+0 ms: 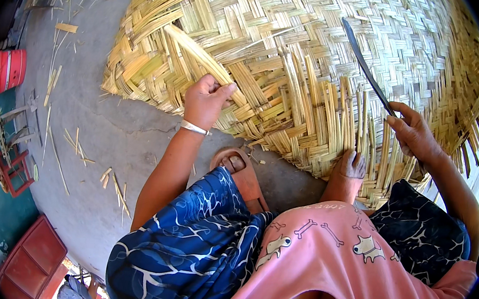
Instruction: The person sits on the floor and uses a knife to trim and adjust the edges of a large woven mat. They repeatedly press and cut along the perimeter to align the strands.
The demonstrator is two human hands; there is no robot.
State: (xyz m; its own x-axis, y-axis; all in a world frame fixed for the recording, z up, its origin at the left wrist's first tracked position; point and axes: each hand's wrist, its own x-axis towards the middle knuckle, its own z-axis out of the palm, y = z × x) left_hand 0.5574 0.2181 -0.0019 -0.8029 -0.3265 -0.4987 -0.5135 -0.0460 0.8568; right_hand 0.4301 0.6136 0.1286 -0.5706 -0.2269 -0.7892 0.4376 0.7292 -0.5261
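Observation:
A large woven mat (317, 17) of pale yellow split strips spreads before me, with loose strip ends standing along its near edge. My left hand (207, 99), with a pale bangle at the wrist, is closed, its thumb and fingers pinching a wide folded strip (192, 48) at the mat's near left. On the right, my right hand (411, 129) grips the handle end of a long, dark, slightly curved knife (365, 63). The blade points up and to the left over the mat. One bare foot (347, 172) rests on the near edge.
Cut strip scraps (115, 189) lie on the grey concrete floor (135, 144) at left. A red bag (8, 71), a small red wooden frame (14, 171) and a red door (32, 259) stand along the left side. My other foot wears a brown sandal (247, 185).

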